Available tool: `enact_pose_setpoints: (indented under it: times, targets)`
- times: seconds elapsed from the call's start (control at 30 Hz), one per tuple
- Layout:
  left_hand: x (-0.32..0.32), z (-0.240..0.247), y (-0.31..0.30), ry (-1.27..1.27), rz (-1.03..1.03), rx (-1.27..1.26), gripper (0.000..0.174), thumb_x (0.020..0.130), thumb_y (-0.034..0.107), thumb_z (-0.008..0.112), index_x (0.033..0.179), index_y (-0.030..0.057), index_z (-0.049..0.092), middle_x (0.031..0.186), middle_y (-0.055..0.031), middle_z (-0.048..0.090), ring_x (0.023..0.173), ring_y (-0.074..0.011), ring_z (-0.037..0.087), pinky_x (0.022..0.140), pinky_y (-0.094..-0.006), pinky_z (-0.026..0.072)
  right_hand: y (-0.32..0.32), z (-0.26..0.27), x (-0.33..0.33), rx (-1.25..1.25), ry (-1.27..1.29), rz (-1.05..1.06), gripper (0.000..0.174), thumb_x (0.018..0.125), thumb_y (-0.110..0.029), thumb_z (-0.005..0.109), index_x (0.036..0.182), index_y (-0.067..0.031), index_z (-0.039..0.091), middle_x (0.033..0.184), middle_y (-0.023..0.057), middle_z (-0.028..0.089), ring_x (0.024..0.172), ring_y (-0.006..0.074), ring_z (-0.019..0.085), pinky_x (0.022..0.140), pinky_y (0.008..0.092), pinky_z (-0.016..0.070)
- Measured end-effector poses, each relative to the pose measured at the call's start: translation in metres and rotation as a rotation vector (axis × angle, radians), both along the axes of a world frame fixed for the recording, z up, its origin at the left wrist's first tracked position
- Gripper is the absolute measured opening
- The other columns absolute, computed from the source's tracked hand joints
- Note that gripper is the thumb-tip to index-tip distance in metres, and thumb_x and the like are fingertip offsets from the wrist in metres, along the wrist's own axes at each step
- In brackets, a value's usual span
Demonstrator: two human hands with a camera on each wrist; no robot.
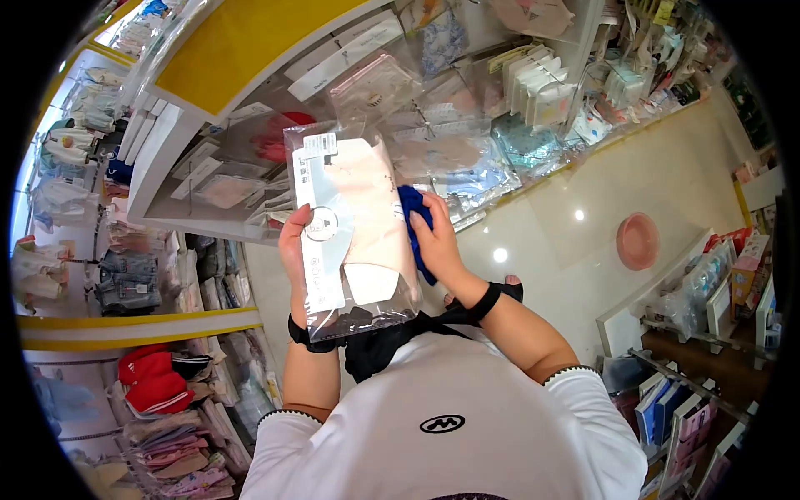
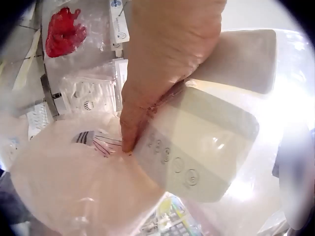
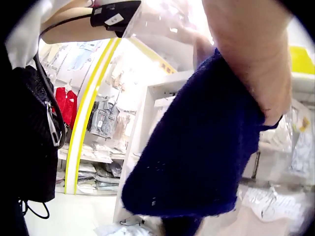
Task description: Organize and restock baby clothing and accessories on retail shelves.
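My left hand (image 1: 293, 246) grips the left edge of a clear plastic package (image 1: 379, 212) with a folded pale pink cloth item and a printed card inside. In the left wrist view, the thumb of the left hand (image 2: 170, 54) presses on the package (image 2: 197, 142) beside the card's small round symbols. A dark blue cloth (image 1: 414, 218) is bunched in my right hand (image 1: 440, 246), right at the package's right edge. The right wrist view has the cloth (image 3: 197, 142) hanging down from the right hand (image 3: 258, 59), its fingers partly hidden behind it.
A white display shelf (image 1: 171, 162) with a yellow top panel and hanging packaged goods stands in front. Racks of children's clothes (image 1: 129, 283) line the left. A pink basin (image 1: 638, 242) sits on the shiny floor to the right, near another shelf (image 1: 621, 333) with boxed goods.
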State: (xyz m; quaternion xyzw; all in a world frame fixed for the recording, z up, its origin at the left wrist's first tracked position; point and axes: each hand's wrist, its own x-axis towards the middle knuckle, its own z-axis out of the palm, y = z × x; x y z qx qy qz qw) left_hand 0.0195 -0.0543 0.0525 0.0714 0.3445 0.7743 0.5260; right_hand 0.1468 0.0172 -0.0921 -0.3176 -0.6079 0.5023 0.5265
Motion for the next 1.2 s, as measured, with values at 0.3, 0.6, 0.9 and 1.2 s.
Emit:
enact_pose_setpoints:
  times: [0.3,0.6,0.9,1.2]
  targets:
    - [-0.048,-0.012,-0.022,-0.042,-0.194,0.063,0.046,0.081,0.017,0.043,0.12,-0.0077,0.045,0.113,-0.0221,0.057,0.1,-0.0296,0.059,0.09,-0.0395,0.047,0.02,-0.017,0.041,-1.167,0.836,0.652,0.072,0.086,-0.059,0.043,0.129,-0.0017,0.042,0.124,0.0154,0.051,0.109,0.0256,0.054,0.093,0.0407,0.0443]
    - [-0.064,-0.036,-0.025,0.338,-0.228,-0.178,0.024,0.087,0.01,0.048,0.108,-0.0015,0.053,0.095,-0.0118,0.062,0.081,-0.0175,0.063,0.072,-0.0292,0.0536,0.043,0.049,0.064,-0.883,0.498,0.615,0.043,0.081,-0.007,0.062,0.121,-0.0032,0.048,0.107,0.0097,0.061,0.091,0.0187,0.062,0.079,0.0318,0.0528]
    - [-0.08,-0.132,0.017,-0.145,0.046,0.186,0.038,0.088,0.033,0.05,0.112,0.0038,0.049,0.105,-0.0121,0.055,0.105,-0.0259,0.05,0.092,-0.0427,0.0401,-0.034,0.127,0.029,0.191,-0.143,1.025,0.045,0.07,-0.008,0.071,0.113,-0.0102,0.059,0.127,0.0089,0.045,0.121,0.0242,0.039,0.102,0.035,0.0288]
    - [-0.023,-0.063,0.015,-0.238,-0.009,0.207,0.051,0.088,0.048,0.043,0.12,0.0089,0.046,0.128,-0.0175,0.041,0.122,-0.0373,0.034,0.103,-0.056,0.0246,-0.008,0.112,0.014,-0.191,0.173,0.545,0.033,0.086,-0.013,0.055,0.116,0.0007,0.05,0.131,0.0104,0.043,0.122,0.0205,0.039,0.101,0.0323,0.0306]
